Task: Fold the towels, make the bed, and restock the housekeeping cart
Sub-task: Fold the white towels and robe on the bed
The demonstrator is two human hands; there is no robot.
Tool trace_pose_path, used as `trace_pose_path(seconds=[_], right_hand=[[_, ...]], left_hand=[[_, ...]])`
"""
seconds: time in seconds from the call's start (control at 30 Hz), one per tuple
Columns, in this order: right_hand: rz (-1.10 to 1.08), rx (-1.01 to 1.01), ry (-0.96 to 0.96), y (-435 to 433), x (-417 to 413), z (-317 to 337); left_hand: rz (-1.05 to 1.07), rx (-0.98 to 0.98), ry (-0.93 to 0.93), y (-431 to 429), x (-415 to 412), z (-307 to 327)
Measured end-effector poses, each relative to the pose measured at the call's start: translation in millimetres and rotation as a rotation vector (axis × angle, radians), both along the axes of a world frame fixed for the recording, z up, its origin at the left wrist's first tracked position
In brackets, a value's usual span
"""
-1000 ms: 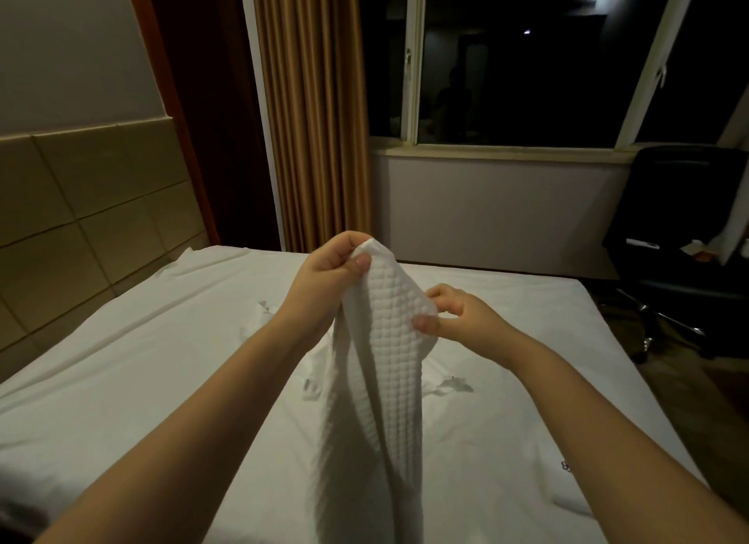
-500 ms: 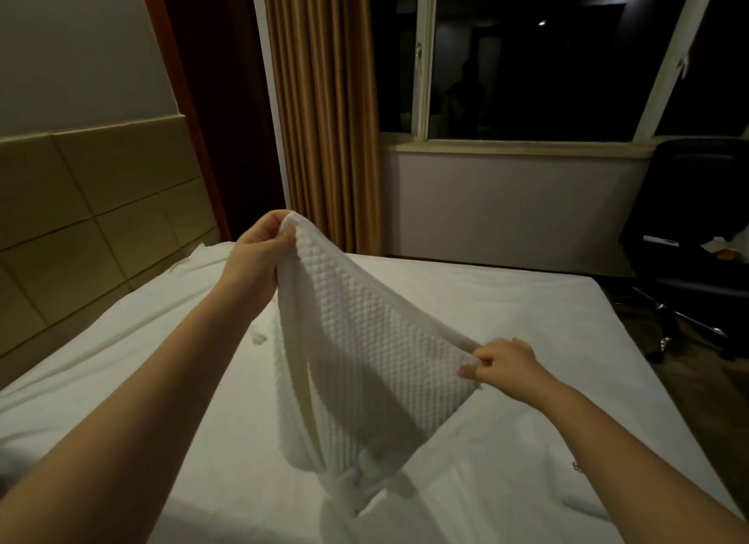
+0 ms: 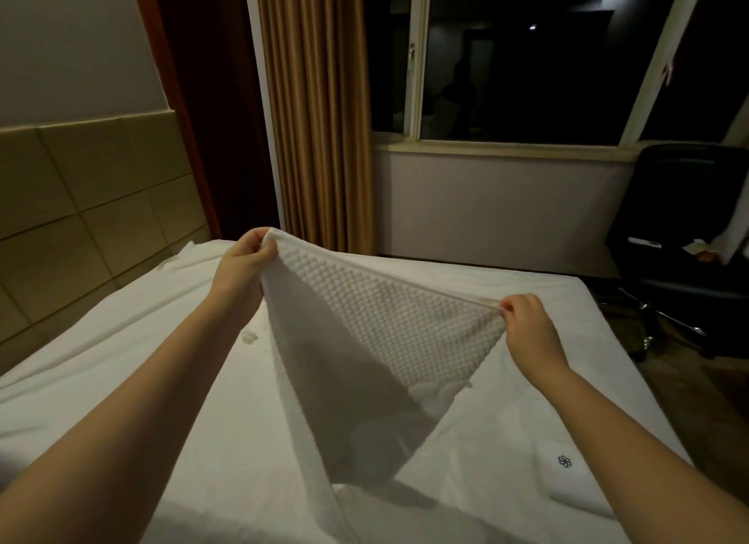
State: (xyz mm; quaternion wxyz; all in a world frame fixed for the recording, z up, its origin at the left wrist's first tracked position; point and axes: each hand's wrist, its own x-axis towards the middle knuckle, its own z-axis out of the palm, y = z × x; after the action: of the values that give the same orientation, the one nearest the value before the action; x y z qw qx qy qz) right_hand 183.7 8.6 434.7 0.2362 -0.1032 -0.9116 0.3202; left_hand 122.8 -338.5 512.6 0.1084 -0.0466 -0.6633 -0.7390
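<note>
Above the white bed (image 3: 101,373), the left hand (image 3: 243,262) pinched one corner of the waffle towel (image 3: 385,324) and the right hand (image 3: 527,326) pinched the other, the top edge taut between them. Folding looked barely begun; the next move called for bringing the corners together evenly.

Head view. A white waffle-textured towel (image 3: 389,333) is stretched by its upper edge between the left hand (image 3: 243,264), which pinches one corner, and the lower right hand (image 3: 527,329), which pinches the other; the rest hangs to the white bed (image 3: 121,381). Behind stand a tan curtain (image 3: 320,110), dark window (image 3: 527,57), and black office chair (image 3: 689,227).
</note>
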Motion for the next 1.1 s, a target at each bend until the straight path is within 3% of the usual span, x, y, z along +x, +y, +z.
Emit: trace_pose_path(seconds=[0.13, 0.27, 0.33, 0.4, 0.47, 0.53, 0.63, 0.73, 0.83, 0.93, 1.1], right_hand=[[-0.034, -0.339, 0.182, -7.3, 9.3, 0.3], [0.238, -0.421, 0.069, 1.1, 17.6, 27.4], [0.385, -0.339, -0.092, 11.2, 22.0, 44.1], [0.505, -0.134, -0.316, 19.3, 25.0, 57.0], [0.538, 0.120, -0.506, 22.4, 24.9, 60.7], [0.497, 0.298, -0.559, 24.5, 21.6, 55.8], [0.383, 0.496, -0.540, 26.8, 18.2, 43.3], [0.367, 0.642, -0.327, 23.6, 21.1, 31.1], [0.475, 0.532, -0.102, 13.7, 23.3, 22.1], [0.476, 0.475, -0.013, 14.0, 20.8, 16.0], [0.094, 0.568, -0.092, 25.8, 14.4, 20.6]], left_hand=[[0.013, 0.026, -0.007, 2.9, -2.0, 1.8], [0.076, 0.037, -0.092, -15.0, -10.3, 0.7], [0.067, 0.038, -0.093, -24.4, -12.9, 0.2], [0.030, 0.016, -0.075, -27.6, -14.0, 1.2], [-0.004, -0.005, -0.057, -24.9, -14.1, 3.1], [-0.019, 0.003, -0.050, -20.0, -14.4, 3.8], [-0.055, 0.041, -0.047, -13.6, -12.1, 1.9], [-0.088, 0.047, -0.041, -12.5, -9.7, -0.8], [-0.062, 0.051, -0.039, -19.8, -11.5, -2.3], [-0.036, 0.042, -0.042, -26.2, -11.6, -1.6], [-0.071, 0.029, -0.027, -24.8, -4.9, 1.5]])
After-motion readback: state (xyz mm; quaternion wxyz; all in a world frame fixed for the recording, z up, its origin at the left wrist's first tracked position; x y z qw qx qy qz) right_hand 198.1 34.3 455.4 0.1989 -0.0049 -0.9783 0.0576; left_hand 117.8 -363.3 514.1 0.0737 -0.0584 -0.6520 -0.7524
